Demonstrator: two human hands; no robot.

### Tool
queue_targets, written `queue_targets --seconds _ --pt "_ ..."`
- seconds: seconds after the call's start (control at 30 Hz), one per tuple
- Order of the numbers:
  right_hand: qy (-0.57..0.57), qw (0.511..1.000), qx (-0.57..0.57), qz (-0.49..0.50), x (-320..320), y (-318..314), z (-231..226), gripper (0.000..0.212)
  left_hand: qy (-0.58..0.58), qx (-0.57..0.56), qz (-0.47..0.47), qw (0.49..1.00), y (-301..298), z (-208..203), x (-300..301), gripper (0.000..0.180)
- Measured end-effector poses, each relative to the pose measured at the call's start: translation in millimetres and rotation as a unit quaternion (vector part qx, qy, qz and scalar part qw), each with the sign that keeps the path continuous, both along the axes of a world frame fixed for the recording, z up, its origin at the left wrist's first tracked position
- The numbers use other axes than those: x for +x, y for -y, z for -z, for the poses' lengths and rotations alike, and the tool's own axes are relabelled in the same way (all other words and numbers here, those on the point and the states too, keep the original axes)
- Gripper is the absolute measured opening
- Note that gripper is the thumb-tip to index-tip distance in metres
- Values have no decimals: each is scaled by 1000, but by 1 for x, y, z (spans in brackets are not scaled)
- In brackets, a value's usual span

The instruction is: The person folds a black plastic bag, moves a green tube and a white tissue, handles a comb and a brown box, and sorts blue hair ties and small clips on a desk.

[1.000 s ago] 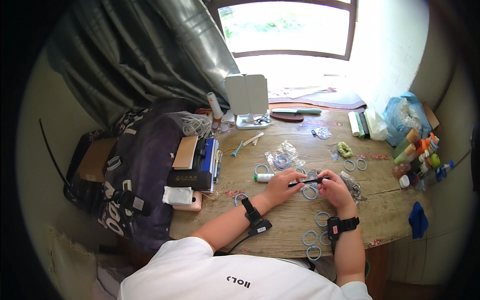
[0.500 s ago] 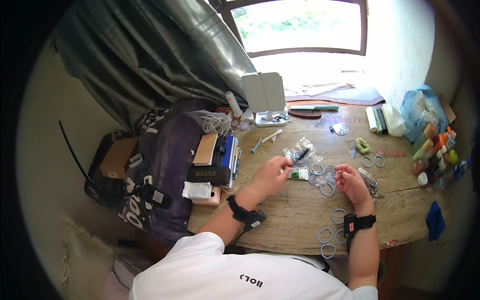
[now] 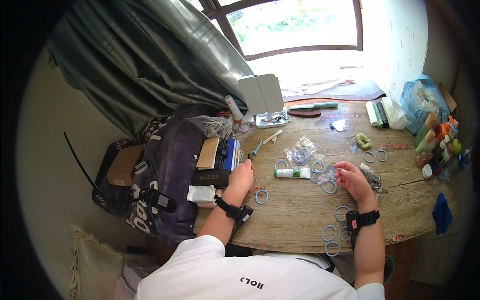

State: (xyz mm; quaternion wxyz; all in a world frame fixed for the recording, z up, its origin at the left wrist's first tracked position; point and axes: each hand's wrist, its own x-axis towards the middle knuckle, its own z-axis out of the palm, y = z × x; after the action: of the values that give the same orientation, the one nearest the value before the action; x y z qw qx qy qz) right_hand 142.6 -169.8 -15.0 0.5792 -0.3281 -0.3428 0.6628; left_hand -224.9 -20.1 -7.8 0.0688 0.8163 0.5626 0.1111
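Head view, and right up close sit pale blue rings (image 3: 322,233) by the front edge of the bench (image 3: 290,220), just beside your right wrist unit (image 3: 353,223): drag that forearm back and you could sweep them off. Your left hand (image 3: 241,178) looks closed around a dark stick (image 3: 250,156), only its end showing, right beside the books (image 3: 229,155); a careless swing of that wrist could bump the white packet (image 3: 201,193) at their near end. Your right hand (image 3: 354,183) hangs with fingers curled beside clear plastic (image 3: 330,171) and more rings; whether it pinches anything can't be made out. Catch that plastic with a fingertip and the loose rings could scatter. Between your hands lies a green-and-white tube (image 3: 294,173), easily nudged. What a crowded bench, wood-grained, with reddish patches! Past the tube, a crinkled clear bag (image 3: 310,145); rightward, a green scrunchie (image 3: 364,141), then bottles (image 3: 442,131) bunched at the side. Farther back, a comb (image 3: 327,105), a white folding stand (image 3: 261,95), and a grey curtain (image 3: 150,60) left of a glaring window (image 3: 295,25).
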Motion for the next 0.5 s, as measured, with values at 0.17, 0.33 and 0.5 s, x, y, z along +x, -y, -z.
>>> queue_targets --seconds 0.17,0.33,0.5 --pt "-4 1000 1 5 1 0 0 27 -71 -4 -36 997 1 -5 5 10" --pt "-6 1000 0 5 1 1 -3 27 -103 89 22 990 16 -1 3 14" --pt "2 1000 -3 -2 2 -1 -1 27 -93 64 39 993 28 0 3 16"
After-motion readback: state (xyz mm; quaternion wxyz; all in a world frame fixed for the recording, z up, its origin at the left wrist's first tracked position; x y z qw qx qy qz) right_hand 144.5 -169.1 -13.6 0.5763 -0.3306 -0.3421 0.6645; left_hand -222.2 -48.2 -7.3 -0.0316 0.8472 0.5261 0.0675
